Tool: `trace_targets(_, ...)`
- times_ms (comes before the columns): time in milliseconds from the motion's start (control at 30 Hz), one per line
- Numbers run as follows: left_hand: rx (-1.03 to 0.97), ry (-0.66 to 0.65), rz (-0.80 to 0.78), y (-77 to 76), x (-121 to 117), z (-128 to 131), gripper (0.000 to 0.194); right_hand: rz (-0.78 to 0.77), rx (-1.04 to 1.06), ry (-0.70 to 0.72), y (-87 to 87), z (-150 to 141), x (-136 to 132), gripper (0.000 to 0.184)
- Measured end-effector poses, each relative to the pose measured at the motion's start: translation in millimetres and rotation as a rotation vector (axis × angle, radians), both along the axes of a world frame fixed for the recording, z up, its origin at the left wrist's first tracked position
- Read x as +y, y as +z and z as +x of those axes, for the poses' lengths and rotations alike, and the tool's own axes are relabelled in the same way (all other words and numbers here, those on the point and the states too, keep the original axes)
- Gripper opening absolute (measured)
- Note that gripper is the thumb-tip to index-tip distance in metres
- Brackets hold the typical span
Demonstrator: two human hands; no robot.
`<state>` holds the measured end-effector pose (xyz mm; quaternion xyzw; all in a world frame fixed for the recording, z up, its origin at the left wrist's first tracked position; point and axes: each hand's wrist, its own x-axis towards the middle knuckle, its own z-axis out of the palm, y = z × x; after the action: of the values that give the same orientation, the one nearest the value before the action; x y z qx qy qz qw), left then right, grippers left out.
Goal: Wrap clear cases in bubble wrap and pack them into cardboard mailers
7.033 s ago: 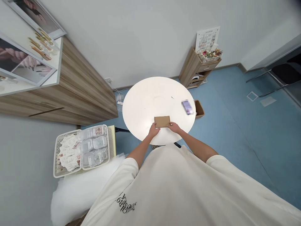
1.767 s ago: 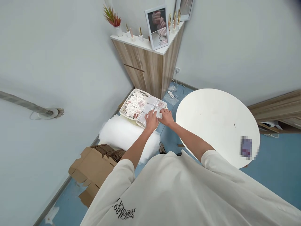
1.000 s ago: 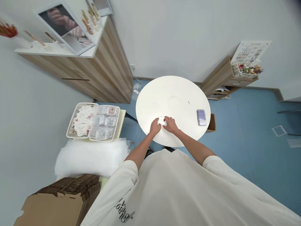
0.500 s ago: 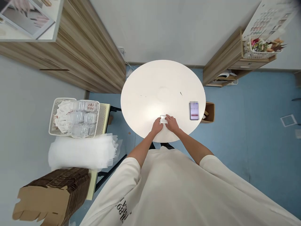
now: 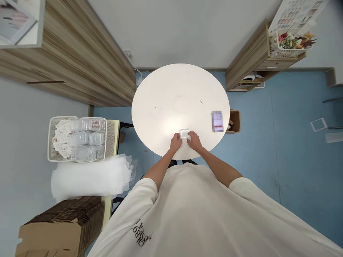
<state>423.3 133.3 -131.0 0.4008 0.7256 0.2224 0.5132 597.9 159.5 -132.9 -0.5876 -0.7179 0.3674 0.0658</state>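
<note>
In the head view, a small clear plastic box point(image 5: 184, 134) lies on a round white bench point(image 5: 160, 94), close to the edge nearest the person's chest. Its long axis runs crosswise, left to right in the view, and it sits between the two hands. The left hand point(image 5: 175, 142) reaches it from the lower left, with the fingers point(image 5: 178, 136) curled narrowly against its left end. The right hand point(image 5: 194, 141) reaches it from the lower right, with the fingers point(image 5: 189, 134) closed on its right end. Both hands touch the box, so neither is clearly nearer. No label shows on it, and its contents are too small to tell.

A flat rectangular item point(image 5: 217, 121), blurred beyond recognition, lies near the bench's right edge, closer to the right hand but not touching it. Just past that edge, an open brown cardboard box point(image 5: 234, 121) stands on the blue floor point(image 5: 289, 178). On the left, a white plastic basket point(image 5: 49, 139) holds white printed cards and clear boxes, and rests on a pale yellow stand point(image 5: 112, 142). Below it lie a white sheet of foam wrap point(image 5: 88, 178) and a stack of flattened brown cartons point(image 5: 59, 228).

The black print on the white T-shirt point(image 5: 187, 210) appears upside down, and only "89" can be read. The wall chart point(image 5: 297, 12) is too small to read.
</note>
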Motion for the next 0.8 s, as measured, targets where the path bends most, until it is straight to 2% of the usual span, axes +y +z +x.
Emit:
trace_targets(100,-0.002,-0.019,-0.017,2.2,1,0,0.04,-0.021,0.008,-0.057,0.9,-6,-1,0.041)
trace_targets(233,-0.004,-0.038,0.011,8.2,3,-2,0.04,-0.009,0.011,-0.064,5.5,-11,0,0.044)
trace_targets(433,0.016,-0.032,0.068,16.9,11,-13,0.037,0.004,0.082,-0.11,15.4,-18,8,0.037)
trace_targets(800,0.063,0.014,0.092,13.7,26,-32,0.021,-0.048,0.126,-0.136,25.6,-34,37,0.027)
